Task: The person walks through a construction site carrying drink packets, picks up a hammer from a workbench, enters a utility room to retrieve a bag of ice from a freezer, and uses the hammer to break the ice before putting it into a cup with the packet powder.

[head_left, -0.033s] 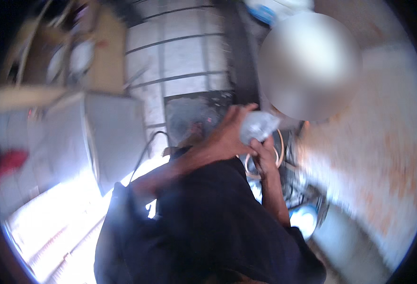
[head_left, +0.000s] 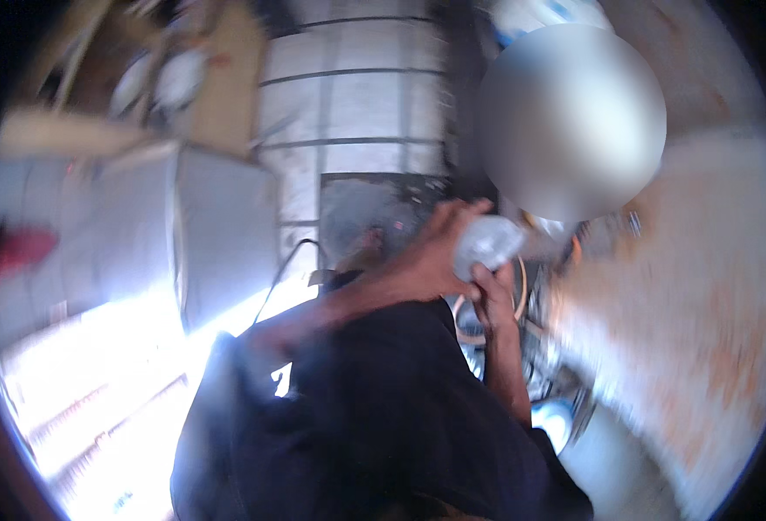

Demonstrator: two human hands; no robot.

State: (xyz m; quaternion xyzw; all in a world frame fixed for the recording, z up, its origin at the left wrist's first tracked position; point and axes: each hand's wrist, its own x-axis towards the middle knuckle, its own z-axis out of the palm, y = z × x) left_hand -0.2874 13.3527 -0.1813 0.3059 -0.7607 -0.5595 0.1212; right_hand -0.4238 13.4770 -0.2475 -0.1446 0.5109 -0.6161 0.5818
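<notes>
Both hands are on a translucent, whitish, shiny object (head_left: 487,243); it looks like clear plastic, but blur hides its exact kind. My left hand (head_left: 444,247) reaches across from the left and is curled against its left side, fingers on the far edge. From the near right, my right hand (head_left: 496,291) grips its lower edge, thumb on top. Inside the object I cannot make anything out. Just beyond my left hand lies a dark-edged grey slab (head_left: 357,204).
A grey box-like cabinet (head_left: 227,234) stands left, with wooden shelving (head_left: 227,87) behind. A tiled surface (head_left: 357,95) runs away ahead. A large blurred round shape (head_left: 574,122) sits far right, beside a stained wall (head_left: 687,286). A blue-white round item (head_left: 552,421) lies near right.
The whole view has shifted, so the surroundings and my hands sit a little further right in it. Both hands still hold the translucent object.
</notes>
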